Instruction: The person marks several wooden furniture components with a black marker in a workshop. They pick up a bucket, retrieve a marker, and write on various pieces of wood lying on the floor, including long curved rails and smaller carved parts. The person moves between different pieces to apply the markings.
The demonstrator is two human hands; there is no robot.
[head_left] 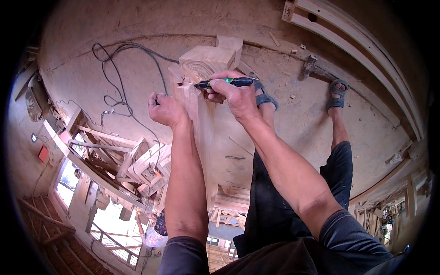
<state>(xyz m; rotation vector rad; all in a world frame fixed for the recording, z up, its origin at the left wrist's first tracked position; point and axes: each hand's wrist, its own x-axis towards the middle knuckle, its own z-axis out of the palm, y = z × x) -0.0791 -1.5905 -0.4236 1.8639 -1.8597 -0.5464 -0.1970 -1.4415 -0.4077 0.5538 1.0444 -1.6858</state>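
Observation:
A pale squared timber [205, 126] runs away from me, its far part notched and cut. Growth rings show on the wooden block [208, 62] at that end. My right hand [233, 98] grips a black marker pen [238, 82] with a green patch. The pen's tip is at the timber's notched top and seems to touch it. Just left of the timber, my left hand [168, 111] is closed, fingers curled around a small dark thing that I cannot make out.
A dark cable [123, 91] loops over the floor at left. A hammer [310, 66] stands beyond my sandalled feet [338, 94]. Long planks [357, 39] line the upper right. Stacked wooden frames [107, 149] fill the lower left, with another person [155, 236] beyond them.

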